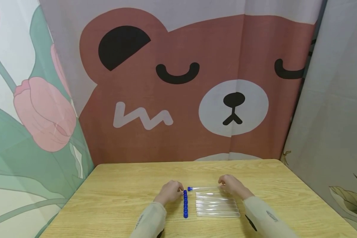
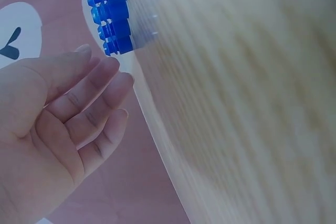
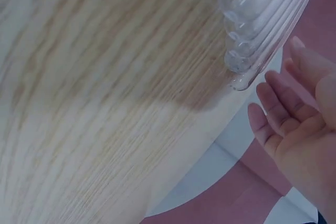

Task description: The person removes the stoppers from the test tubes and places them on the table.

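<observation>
Several clear test tubes (image 1: 217, 205) lie side by side on the table. Beyond their far side lies one more tube (image 1: 206, 188), with a blue cap (image 1: 190, 189) on its left end. Left of the tubes, a row of blue caps (image 1: 185, 205) runs front to back. My left hand (image 1: 171, 191) is at the far end of that row; in the left wrist view its loosely bent fingers (image 2: 97, 111) hold nothing. Near the right end of the capped tube is my right hand (image 1: 232, 185). The right wrist view shows its relaxed fingers (image 3: 281, 108) beside the rounded tube ends (image 3: 239, 61), gripping nothing.
The wooden table (image 1: 131, 178) extends to both sides of the hands. Behind its far edge hangs a curtain (image 1: 181, 99) with a bear's face. A floral curtain (image 1: 32, 132) hangs at the left, and a pale one (image 1: 330, 115) at the right.
</observation>
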Tool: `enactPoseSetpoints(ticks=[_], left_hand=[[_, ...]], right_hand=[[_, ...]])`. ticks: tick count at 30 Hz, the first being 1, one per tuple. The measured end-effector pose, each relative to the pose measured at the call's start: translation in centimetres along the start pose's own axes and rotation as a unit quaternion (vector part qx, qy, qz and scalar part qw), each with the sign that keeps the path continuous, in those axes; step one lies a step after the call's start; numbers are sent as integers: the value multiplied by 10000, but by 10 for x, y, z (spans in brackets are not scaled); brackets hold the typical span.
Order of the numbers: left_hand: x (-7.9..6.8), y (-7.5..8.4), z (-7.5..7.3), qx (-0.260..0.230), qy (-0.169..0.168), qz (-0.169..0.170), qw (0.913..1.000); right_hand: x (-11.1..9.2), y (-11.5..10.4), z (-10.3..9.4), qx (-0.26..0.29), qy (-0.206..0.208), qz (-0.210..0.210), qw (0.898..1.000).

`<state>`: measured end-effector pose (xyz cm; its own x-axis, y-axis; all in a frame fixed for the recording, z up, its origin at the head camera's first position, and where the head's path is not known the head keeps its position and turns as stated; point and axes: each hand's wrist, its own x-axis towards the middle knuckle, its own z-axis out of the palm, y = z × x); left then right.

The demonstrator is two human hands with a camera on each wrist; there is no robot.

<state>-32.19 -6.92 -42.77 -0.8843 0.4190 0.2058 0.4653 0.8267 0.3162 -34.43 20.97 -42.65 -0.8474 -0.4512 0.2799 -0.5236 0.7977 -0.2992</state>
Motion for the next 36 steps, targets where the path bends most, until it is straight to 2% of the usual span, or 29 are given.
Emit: enactPoseSetpoints(ticks=[7, 12, 17, 24, 36], left_hand=[[-1, 0, -2, -24, 37, 102, 9999], [-1, 1, -2, -17, 57, 171, 9998], [-1, 2, -3, -10, 65, 163, 9998], [-2, 4, -2, -61, 5, 122, 9999], [-2, 3, -2, -99, 46, 264, 9996]], right_hand=[[2, 5, 0, 688, -498, -207, 9962], [3, 9, 2, 688, -615, -135, 9956], [3, 11, 3, 733, -597, -67, 9955], [5, 10, 6, 673, -459, -225, 9964], [9, 15, 14, 681, -185, -36, 9975]])
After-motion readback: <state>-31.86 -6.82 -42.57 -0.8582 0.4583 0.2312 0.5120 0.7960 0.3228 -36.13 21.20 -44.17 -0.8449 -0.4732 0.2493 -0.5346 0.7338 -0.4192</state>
